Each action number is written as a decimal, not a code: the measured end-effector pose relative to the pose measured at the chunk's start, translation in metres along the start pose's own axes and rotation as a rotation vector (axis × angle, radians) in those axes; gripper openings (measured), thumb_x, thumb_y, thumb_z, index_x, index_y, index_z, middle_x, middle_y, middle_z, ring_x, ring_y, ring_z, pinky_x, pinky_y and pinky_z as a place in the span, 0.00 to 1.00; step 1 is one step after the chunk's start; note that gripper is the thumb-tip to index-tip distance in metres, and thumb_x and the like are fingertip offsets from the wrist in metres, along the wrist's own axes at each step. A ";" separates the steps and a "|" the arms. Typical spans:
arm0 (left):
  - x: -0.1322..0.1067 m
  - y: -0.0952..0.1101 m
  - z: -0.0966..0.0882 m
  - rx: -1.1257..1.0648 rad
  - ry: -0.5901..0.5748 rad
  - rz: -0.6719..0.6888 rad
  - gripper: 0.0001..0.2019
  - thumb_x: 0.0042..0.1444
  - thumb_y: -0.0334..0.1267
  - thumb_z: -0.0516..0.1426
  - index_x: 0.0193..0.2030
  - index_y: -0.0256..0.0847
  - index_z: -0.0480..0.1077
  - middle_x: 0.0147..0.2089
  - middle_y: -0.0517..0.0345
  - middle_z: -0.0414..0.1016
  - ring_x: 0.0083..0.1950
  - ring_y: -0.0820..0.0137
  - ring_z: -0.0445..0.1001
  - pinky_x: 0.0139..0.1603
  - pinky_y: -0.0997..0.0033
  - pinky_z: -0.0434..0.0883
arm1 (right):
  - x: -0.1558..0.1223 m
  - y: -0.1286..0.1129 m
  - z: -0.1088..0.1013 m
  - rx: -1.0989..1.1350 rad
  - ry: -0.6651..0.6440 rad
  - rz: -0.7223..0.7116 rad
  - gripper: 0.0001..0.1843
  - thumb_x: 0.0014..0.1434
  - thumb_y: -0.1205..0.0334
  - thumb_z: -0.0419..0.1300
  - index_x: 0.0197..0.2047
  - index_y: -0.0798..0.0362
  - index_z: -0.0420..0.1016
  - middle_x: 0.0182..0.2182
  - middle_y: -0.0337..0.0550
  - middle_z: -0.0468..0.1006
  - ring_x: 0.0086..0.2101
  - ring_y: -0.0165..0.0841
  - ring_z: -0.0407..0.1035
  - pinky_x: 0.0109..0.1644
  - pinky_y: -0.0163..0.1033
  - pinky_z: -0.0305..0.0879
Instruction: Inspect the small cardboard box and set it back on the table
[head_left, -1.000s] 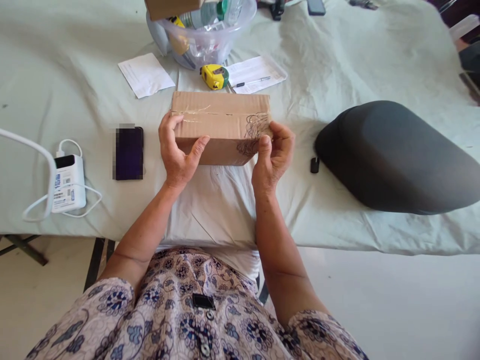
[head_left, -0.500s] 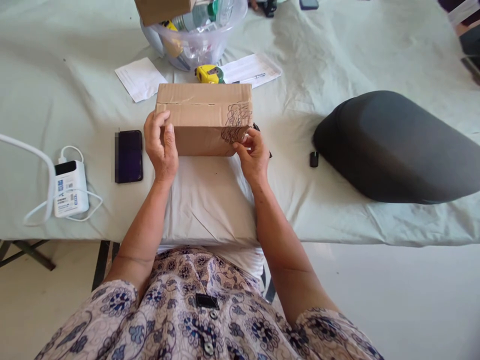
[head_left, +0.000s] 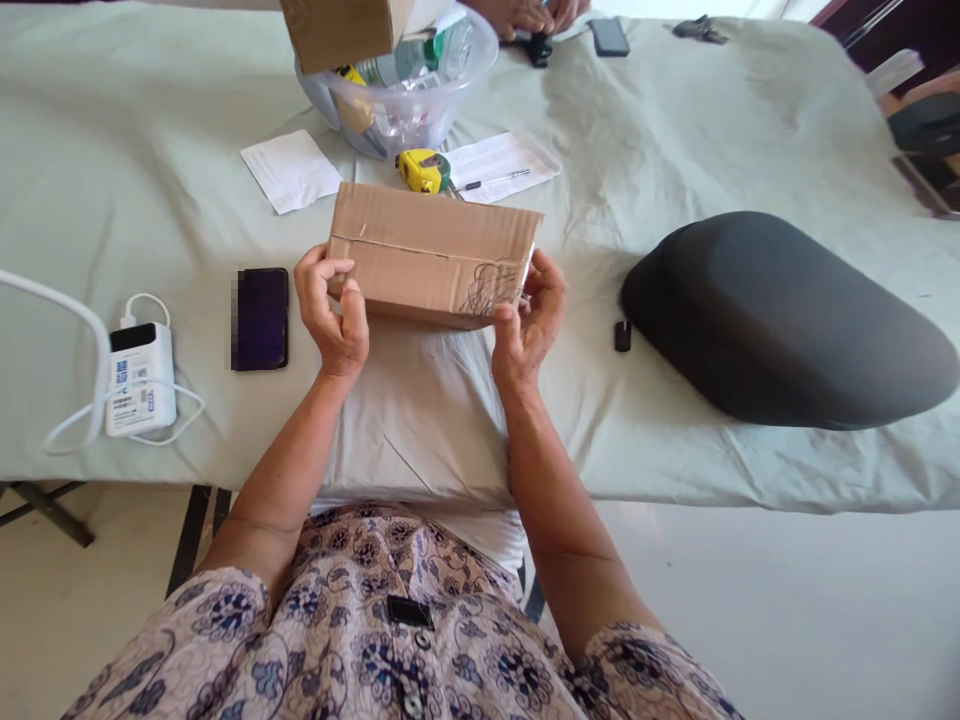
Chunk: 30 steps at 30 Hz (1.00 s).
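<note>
A brown cardboard box [head_left: 420, 250] with dark scribbles near its right end is held between my two hands, its right side turned toward me. My left hand [head_left: 334, 310] grips the box's left end, thumb at the near edge and fingers on the side. At the opposite end, my right hand [head_left: 531, 315] clasps the scribbled corner, thumb in front and fingers behind. Just beyond the box lie a yellow tape measure [head_left: 421, 171] and a pen [head_left: 495, 180] on a white paper [head_left: 517, 155].
A phone [head_left: 261, 318] and a white power bank [head_left: 141, 385] with cables lie left. A black scooter seat [head_left: 780, 320] and small black cap-like piece [head_left: 622, 336] lie right. Behind stands a plastic tub [head_left: 457, 100] of bottles. Another person's hands [head_left: 529, 15] show at the top.
The box has tilted and turned, its right end coming nearer to me and slightly right. My right hand has shifted around its right end. Another person's hands have come into view.
</note>
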<state>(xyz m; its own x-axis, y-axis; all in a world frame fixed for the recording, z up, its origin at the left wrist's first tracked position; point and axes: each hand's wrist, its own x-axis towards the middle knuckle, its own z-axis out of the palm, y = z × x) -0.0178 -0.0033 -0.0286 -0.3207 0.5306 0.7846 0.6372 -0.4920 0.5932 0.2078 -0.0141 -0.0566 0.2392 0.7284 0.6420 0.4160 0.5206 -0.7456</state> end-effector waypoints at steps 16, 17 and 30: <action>-0.007 -0.013 0.011 -0.194 0.061 -0.134 0.21 0.50 0.34 0.52 0.53 0.43 0.62 0.48 0.50 0.67 0.49 0.62 0.72 0.51 0.62 0.74 | 0.007 0.013 -0.008 0.062 -0.019 0.056 0.28 0.72 0.36 0.50 0.67 0.40 0.67 0.40 0.40 0.73 0.33 0.32 0.71 0.41 0.44 0.78; -0.007 -0.014 0.011 -0.178 0.056 -0.140 0.21 0.51 0.34 0.52 0.54 0.43 0.63 0.48 0.49 0.67 0.49 0.62 0.72 0.50 0.62 0.74 | 0.007 0.011 -0.008 0.061 -0.011 0.066 0.26 0.73 0.36 0.50 0.63 0.41 0.71 0.38 0.40 0.73 0.32 0.31 0.70 0.40 0.43 0.77; -0.003 -0.011 0.008 -0.114 0.063 -0.196 0.21 0.68 0.55 0.51 0.58 0.44 0.66 0.55 0.49 0.73 0.57 0.62 0.76 0.60 0.60 0.74 | 0.008 -0.004 -0.001 0.037 -0.111 0.032 0.44 0.65 0.31 0.58 0.76 0.35 0.49 0.69 0.49 0.62 0.60 0.44 0.69 0.55 0.52 0.77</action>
<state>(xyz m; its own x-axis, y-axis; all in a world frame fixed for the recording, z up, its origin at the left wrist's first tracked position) -0.0181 0.0067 -0.0387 -0.4760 0.5813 0.6599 0.4760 -0.4606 0.7492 0.2086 -0.0104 -0.0480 0.1525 0.7884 0.5960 0.3768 0.5111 -0.7725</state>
